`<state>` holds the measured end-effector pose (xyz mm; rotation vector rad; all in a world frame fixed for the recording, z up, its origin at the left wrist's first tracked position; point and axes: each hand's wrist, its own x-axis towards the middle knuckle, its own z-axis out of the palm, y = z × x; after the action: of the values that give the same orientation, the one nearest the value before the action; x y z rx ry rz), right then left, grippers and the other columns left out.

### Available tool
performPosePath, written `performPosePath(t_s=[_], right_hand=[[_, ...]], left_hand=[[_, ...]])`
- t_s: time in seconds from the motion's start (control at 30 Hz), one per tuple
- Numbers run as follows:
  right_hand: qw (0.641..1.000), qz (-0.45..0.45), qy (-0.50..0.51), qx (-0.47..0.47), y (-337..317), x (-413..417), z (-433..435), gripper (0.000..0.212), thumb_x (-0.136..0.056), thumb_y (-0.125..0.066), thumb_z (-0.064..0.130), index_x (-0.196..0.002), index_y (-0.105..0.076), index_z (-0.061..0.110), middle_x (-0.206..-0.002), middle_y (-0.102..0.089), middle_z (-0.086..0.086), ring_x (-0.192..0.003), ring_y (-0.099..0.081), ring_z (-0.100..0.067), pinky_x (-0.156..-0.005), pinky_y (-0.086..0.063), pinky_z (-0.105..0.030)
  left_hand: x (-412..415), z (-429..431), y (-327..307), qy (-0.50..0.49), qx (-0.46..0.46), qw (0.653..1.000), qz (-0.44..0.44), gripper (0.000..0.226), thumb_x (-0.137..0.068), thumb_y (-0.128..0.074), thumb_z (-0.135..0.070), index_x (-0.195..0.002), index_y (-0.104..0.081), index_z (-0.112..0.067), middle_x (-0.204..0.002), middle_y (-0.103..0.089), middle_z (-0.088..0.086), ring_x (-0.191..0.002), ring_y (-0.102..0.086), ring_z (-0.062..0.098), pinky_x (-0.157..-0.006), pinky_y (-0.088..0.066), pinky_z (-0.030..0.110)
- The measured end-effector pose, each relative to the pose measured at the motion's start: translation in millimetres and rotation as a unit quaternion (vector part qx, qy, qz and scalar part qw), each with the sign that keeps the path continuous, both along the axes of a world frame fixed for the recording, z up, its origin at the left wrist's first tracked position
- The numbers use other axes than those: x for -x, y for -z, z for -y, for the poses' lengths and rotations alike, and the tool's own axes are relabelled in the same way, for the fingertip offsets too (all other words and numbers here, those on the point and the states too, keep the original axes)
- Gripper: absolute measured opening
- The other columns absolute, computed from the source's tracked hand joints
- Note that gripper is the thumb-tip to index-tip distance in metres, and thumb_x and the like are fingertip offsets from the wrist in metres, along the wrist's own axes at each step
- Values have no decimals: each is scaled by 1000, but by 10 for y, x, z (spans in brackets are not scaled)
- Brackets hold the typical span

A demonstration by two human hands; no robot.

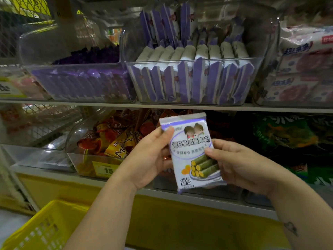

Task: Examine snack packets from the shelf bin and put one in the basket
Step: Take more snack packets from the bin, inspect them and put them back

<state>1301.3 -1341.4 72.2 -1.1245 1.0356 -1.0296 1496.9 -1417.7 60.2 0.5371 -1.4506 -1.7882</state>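
left hand [149, 159] and right hand [239, 165] pinch purple snack packet [193, 152] upright; yellow basket [41, 230] below.

Packet [192, 152] below bin [194, 82], above basket [43, 230]

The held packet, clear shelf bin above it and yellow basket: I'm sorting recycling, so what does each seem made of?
Packet: likely thin printed plastic film, slightly glossy, crimped top seal.
Shelf bin: clear rigid plastic; packets show through, walls glare.
Basket: yellow moulded plastic, apparently; lattice walls.

Grey shelves [180, 106] above a yellow base panel [180, 222]
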Motion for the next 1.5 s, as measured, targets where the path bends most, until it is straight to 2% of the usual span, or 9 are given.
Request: performPosePath(t_s=[0.23, 0.63, 0.77, 0.9, 1.03, 1.13, 1.2, 1.37, 1.5], right_hand=[[995, 90, 44, 11, -41, 10, -47, 41, -84, -53, 20, -118, -59, -2, -103, -72, -22, -83, -74, -27, -57, -58, -31], [994, 96, 45, -32, 22, 25, -16, 44, -86, -52, 20, -118, -59, -9, -114, -66, -29, -102, -68, -36, -79, -60, -40], [997, 63, 44, -29, 52, 45, -2, 48, -87, -52, 24, -124, -56, -6, -119, -65, -27, -117, -59, -40, -104, -43, -54], [995, 89, 36, -15, 44, 43, -1, 45, -89, -50, 23, -125, -56, -4, -119, -65, -26, -113, -63, -37, -90, -56, -44], [991, 113, 64, 43, 5, 59, -9, 35, -86, -53, 22, -110, -64, -1, -101, -73, -19, -86, -74, -24, -62, -59, -27], [990, 97, 81, 59, -5, 29, -11, 37, -82, -56, 24, -110, -61, 0, -93, -75, -14, -78, -74, -19, -58, -57, -23], [994, 52, 74, 58, 16, -11, -10, 48, -78, -62, 29, -118, -57, 2, -104, -73, -16, -92, -72, -26, -67, -60, -30], [992, -8, 66, 103, 10, -173, -15, 60, -69, -70, 40, -116, -53, 8, -104, -74, -9, -97, -72, -26, -72, -60, -36], [989, -19, 58, 136, 10, -207, -16, 43, -84, -55, 42, -115, -58, 13, -112, -71, -6, -106, -68, -22, -79, -59, -38]], left_hand=[[-49, -13, 48, 117, -27, 990, 78, 51, -69, -80, -22, -119, -67, -21, -120, -70, 11, -97, -71, 24, -72, -58, 29], [-75, -58, 13, 133, -49, 981, 133, 44, -82, -65, -26, -125, -57, -17, -108, -73, 14, -82, -75, 19, -69, -59, 28], [-79, -58, 32, 147, -50, 979, 129, 42, -86, -61, -27, -127, -56, -21, -116, -71, 13, -79, -75, 17, -73, -59, 29], [-66, -43, 50, 145, -36, 982, 112, 42, -88, -61, -28, -130, -55, -23, -118, -70, 12, -89, -74, 21, -74, -59, 30], [-22, -49, 37, 15, 124, 986, 114, 43, -83, -68, -36, -124, -54, -38, -105, -75, 2, -93, -73, 21, -73, -58, 34], [2, -70, 32, -197, 328, 909, 165, 34, -84, -74, -30, -109, -58, -46, -91, -70, -16, -79, -68, 5, -63, -54, 25], [20, -88, 29, -252, 399, 865, 172, 33, -85, -73, -23, -105, -60, -45, -99, -61, -21, -91, -63, 1, -67, -55, 23], [102, -164, 2, -151, 331, 920, 146, 36, -81, -60, -57, -116, -52, -56, -120, -41, -32, -119, -46, -9, -96, -45, 14], [86, -180, -48, -63, 222, 970, 77, 45, -83, -61, -50, -127, -50, -50, -143, -42, -16, -128, -49, 3, -109, -42, 36]])
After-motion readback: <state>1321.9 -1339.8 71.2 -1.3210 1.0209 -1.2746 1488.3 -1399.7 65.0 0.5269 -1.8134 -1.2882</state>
